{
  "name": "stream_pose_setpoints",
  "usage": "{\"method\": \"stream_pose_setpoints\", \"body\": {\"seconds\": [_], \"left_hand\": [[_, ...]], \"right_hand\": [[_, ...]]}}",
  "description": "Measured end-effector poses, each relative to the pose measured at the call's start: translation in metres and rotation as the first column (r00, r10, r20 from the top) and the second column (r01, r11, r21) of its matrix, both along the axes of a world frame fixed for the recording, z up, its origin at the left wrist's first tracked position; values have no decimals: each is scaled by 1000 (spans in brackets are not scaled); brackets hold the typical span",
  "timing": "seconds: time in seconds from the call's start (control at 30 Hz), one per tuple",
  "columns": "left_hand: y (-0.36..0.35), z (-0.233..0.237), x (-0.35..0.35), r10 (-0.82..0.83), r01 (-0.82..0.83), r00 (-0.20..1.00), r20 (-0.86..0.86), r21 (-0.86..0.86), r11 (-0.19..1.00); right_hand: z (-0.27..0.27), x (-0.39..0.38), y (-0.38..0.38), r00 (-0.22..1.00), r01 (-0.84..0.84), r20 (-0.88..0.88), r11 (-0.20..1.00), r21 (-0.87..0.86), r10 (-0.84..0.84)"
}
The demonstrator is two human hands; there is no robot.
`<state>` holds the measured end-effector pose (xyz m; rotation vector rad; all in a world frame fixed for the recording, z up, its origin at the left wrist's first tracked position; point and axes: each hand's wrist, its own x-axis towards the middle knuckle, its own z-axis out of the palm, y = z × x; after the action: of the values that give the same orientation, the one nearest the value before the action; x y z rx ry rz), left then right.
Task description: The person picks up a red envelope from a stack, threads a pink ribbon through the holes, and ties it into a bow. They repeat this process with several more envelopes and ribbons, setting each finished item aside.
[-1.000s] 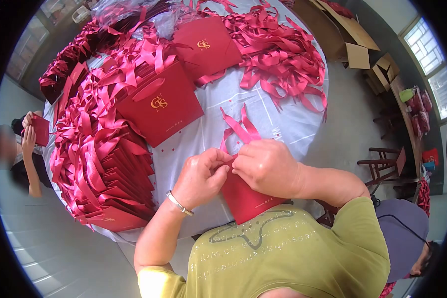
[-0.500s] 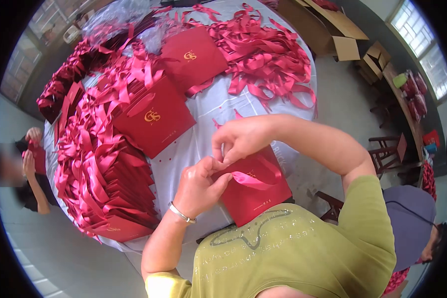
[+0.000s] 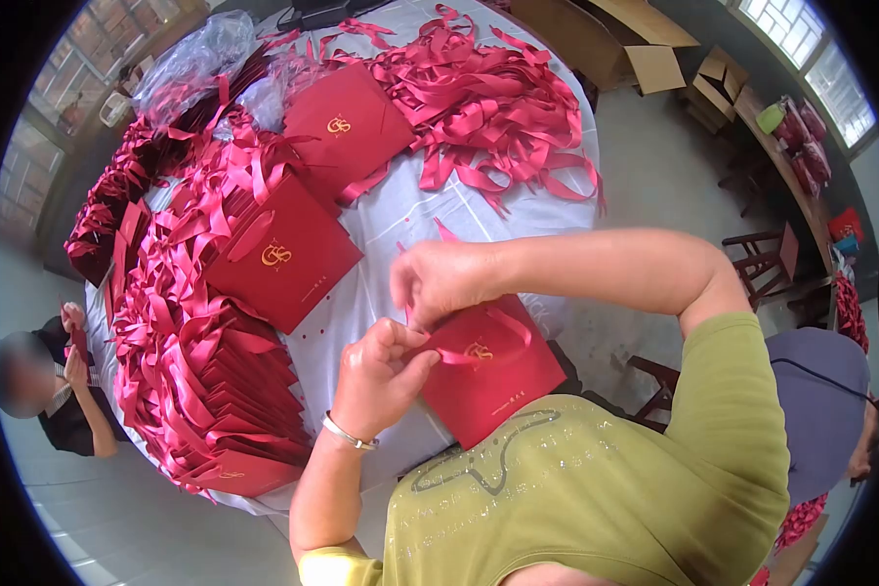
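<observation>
A red paper gift bag (image 3: pixel 493 391) with a gold logo lies in front of me at the table's near edge. Its pink ribbon handle (image 3: pixel 508 327) loops over the front. My left hand (image 3: pixel 373 376), with a silver bracelet at the wrist, is closed, thumb and forefinger pinching the ribbon at the bag's upper left corner. Just above it, my right hand (image 3: pixel 449 280) bends over the bag's top edge. Its fingers are closed, with a bit of pink ribbon showing at the tips; the rest of that grip is hidden.
Red bags with ribbon handles (image 3: pixel 215 391) stand packed along the table's left side. Two bags (image 3: pixel 298 259) lie near the middle, and loose ribbons (image 3: pixel 488 98) are heaped at the back. Another person (image 3: pixel 68 391) sits at the left. Cardboard boxes (image 3: pixel 606 44) and stools stand right.
The view has shifted a little, moving the table leftward. My right hand has drawn slightly left and down by the bag's top edge; my left hand keeps its pinch on the ribbon.
</observation>
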<state>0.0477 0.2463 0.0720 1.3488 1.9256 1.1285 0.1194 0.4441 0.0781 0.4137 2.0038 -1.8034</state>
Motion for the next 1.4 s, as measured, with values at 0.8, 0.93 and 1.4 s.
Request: {"method": "stream_pose_setpoints", "body": {"seconds": [0.8,0.93,1.4], "left_hand": [[1,13,-3,12,-2,999,41,-231,973],[2,1,2,22,33,925,379,-140,990],[-4,15,-49,411,-549,821,397,747,375]], "right_hand": [[27,116,11,894,447,-119,843,299,-432],[4,122,15,893,439,-118,898,18,-435],[72,-50,24,562,557,-755,829,44,-338]]}}
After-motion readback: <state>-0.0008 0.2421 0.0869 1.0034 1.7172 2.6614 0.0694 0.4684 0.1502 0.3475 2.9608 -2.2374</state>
